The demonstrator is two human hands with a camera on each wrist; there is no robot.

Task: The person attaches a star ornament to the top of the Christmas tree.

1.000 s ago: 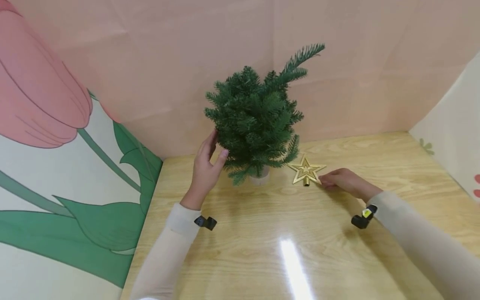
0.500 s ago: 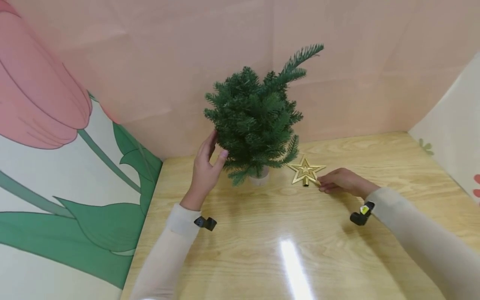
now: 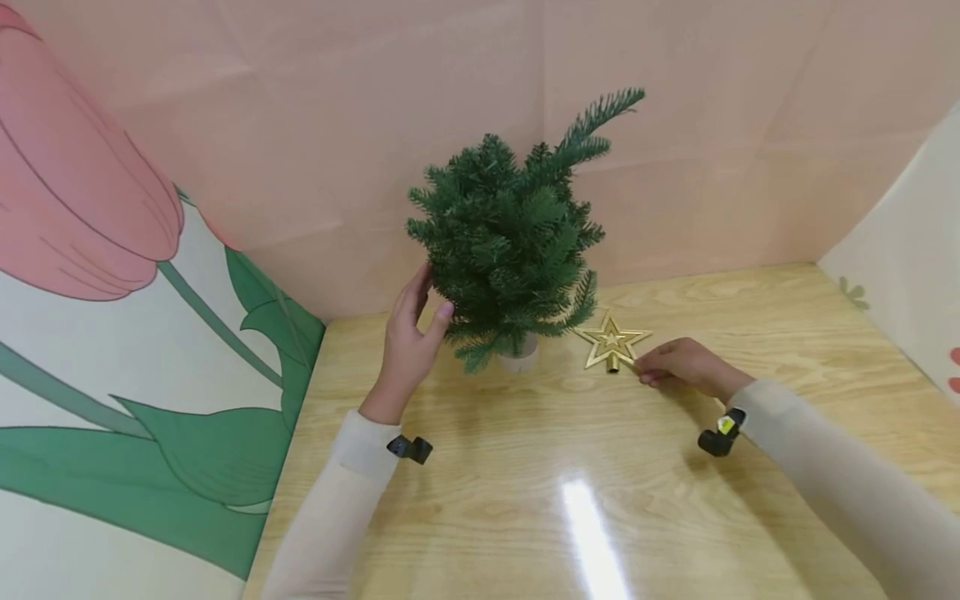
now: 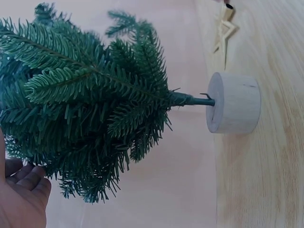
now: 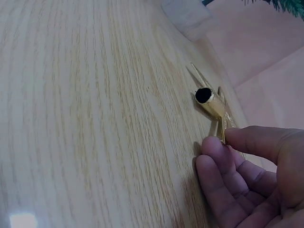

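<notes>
Moved: barely anything.
Right hand: pinching star topper by point.
Left hand: wide, touching artificial fir.
Handling: likely light, stiff; hold socket.

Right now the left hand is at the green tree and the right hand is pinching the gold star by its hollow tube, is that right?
Not quite: the right hand pinches the gold star by one of its points, beside the hollow tube, as the right wrist view shows. The left hand is at the green tree, as you say.
</notes>
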